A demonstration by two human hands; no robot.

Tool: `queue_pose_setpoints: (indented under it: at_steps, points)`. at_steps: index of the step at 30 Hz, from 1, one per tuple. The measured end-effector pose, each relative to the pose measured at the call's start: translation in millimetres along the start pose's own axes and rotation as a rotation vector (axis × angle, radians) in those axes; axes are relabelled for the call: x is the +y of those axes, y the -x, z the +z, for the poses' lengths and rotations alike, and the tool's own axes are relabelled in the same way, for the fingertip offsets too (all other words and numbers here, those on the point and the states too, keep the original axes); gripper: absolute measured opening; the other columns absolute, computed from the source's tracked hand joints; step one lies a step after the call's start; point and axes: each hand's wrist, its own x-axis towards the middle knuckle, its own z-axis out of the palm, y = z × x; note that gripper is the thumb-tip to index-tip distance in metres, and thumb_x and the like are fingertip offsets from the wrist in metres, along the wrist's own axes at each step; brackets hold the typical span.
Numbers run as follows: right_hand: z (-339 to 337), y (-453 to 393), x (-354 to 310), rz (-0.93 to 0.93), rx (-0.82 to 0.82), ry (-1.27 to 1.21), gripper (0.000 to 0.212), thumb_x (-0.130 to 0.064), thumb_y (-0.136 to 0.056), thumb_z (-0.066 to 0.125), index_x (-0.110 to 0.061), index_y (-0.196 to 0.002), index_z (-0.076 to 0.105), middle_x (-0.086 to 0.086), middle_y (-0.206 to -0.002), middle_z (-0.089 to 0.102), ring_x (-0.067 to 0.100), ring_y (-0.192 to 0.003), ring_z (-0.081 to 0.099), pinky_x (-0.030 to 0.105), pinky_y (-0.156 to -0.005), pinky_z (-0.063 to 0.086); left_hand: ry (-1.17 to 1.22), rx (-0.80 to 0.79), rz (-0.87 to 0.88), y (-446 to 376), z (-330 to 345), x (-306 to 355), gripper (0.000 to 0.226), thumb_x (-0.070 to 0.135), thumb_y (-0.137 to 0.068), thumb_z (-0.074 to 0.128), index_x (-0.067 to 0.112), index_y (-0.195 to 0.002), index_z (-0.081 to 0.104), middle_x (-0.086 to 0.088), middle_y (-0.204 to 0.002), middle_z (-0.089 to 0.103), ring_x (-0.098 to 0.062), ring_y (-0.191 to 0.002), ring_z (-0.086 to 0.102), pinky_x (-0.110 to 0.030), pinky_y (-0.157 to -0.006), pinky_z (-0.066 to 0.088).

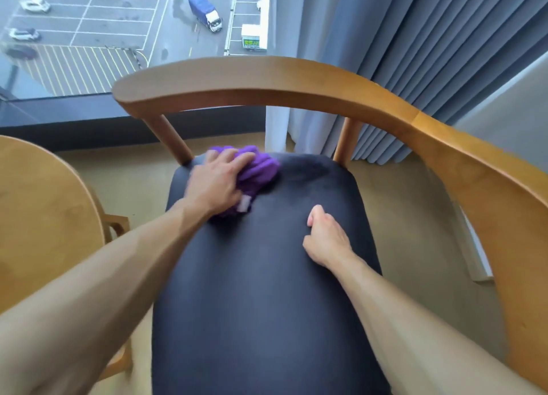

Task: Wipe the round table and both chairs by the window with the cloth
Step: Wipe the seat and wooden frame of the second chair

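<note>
Window glass fills the upper left of the frame, curtains the upper right. At centre stands a chair with a dark seat. Left hand presses flat on the purple cloth at the seat's far edge. Right hand rests mid-seat, fingers curled, holding nothing. Worktop sits at left.

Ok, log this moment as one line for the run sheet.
step: wiping chair seat | left hand: presses purple cloth at seat's back | right hand: curled, resting on seat | table: at left
</note>
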Motion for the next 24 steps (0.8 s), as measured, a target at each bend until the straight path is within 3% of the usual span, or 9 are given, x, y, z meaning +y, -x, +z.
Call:
queue_pose_setpoints:
  at_steps: [4,5,7,10,14,18,19,21,24]
  points:
    - [4,1,-6,0.031,0.025,0.022,0.025,-0.004,-0.083,0.048,-0.017,-0.101,0.036,0.005,-0.11,0.053,0.026,-0.085,0.048,0.033,-0.068,0.036,0.09,0.038,-0.554,44,6,-32,0.088,0.03,-0.076,0.069,0.034,-0.151,0.023,-0.007,-0.143,0.04,-0.041,-0.122,0.039,-0.051,-0.093,0.046]
    - [4,1,-8,0.044,0.029,0.027,0.025,-0.004,-0.084,0.048,-0.017,-0.102,0.036,0.006,-0.11,0.053,0.026,-0.086,0.049,0.033,-0.068,0.036,0.126,0.038,-0.652,43,7,-22,0.084,0.03,-0.078,0.07,0.029,-0.149,0.027,-0.012,-0.142,0.04,-0.043,-0.123,0.039,-0.051,-0.095,0.044]
    - [4,0,-10,0.083,0.037,0.01,0.023,-0.004,-0.085,0.046,-0.016,-0.103,0.038,0.006,-0.109,0.054,0.027,-0.088,0.05,0.034,-0.068,0.037,0.191,0.046,-0.687,36,6,10,0.072,0.03,-0.078,0.072,0.023,-0.141,0.038,-0.017,-0.138,0.042,-0.046,-0.123,0.04,-0.049,-0.096,0.043]
    - [1,-4,-10,0.12,0.056,-0.066,0.021,-0.006,-0.087,0.043,-0.015,-0.105,0.047,0.008,-0.109,0.06,0.03,-0.095,0.054,0.034,-0.074,0.04,0.247,0.036,-0.465,38,7,69,0.062,0.031,-0.075,0.07,0.026,-0.132,0.046,-0.012,-0.134,0.041,-0.041,-0.116,0.045,-0.045,-0.081,0.048]
    - [2,-1,-2,0.083,0.126,-0.171,0.043,-0.01,-0.087,0.046,-0.02,-0.128,0.053,0.015,-0.127,0.062,0.035,-0.117,0.056,0.036,-0.093,0.044,0.163,-0.085,0.063,76,30,112,0.065,0.033,-0.073,0.066,0.033,-0.134,0.046,-0.002,-0.132,0.041,-0.031,-0.108,0.045,-0.036,-0.06,0.042]
    - [13,2,4,0.045,0.168,-0.106,0.011,-0.012,-0.089,0.044,-0.017,-0.097,0.049,0.008,-0.106,0.062,0.03,-0.089,0.052,0.035,-0.071,0.038,-0.039,-0.052,0.273,86,16,25,0.066,0.037,-0.071,0.062,0.04,-0.134,0.046,0.003,-0.134,0.045,-0.027,-0.107,0.046,-0.039,-0.071,0.053]
    - [14,1,4,0.049,0.172,-0.086,0.008,-0.014,-0.089,0.047,-0.018,-0.096,0.047,0.005,-0.104,0.061,0.028,-0.087,0.051,0.034,-0.068,0.037,-0.09,-0.052,0.222,86,12,-2,0.069,0.039,-0.069,0.064,0.04,-0.135,0.044,0.003,-0.135,0.045,-0.029,-0.109,0.046,-0.041,-0.074,0.053]
    - [15,1,4,0.035,0.172,-0.043,0.011,-0.017,-0.089,0.052,-0.019,-0.096,0.045,0.002,-0.101,0.057,0.026,-0.086,0.051,0.034,-0.067,0.036,-0.09,-0.041,-0.053,81,6,-51,0.078,0.033,-0.066,0.069,0.039,-0.139,0.04,-0.001,-0.138,0.045,-0.034,-0.117,0.046,-0.047,-0.084,0.054]
    - [15,-1,6,0.026,0.161,-0.006,0.013,-0.018,-0.089,0.053,-0.019,-0.097,0.044,0.0,-0.098,0.054,0.026,-0.086,0.052,0.033,-0.066,0.036,0.313,-0.041,-0.645,68,-3,-90,0.066,0.018,-0.077,0.065,0.029,-0.139,0.044,-0.012,-0.133,0.054,-0.039,-0.122,0.051,-0.049,-0.099,0.048]
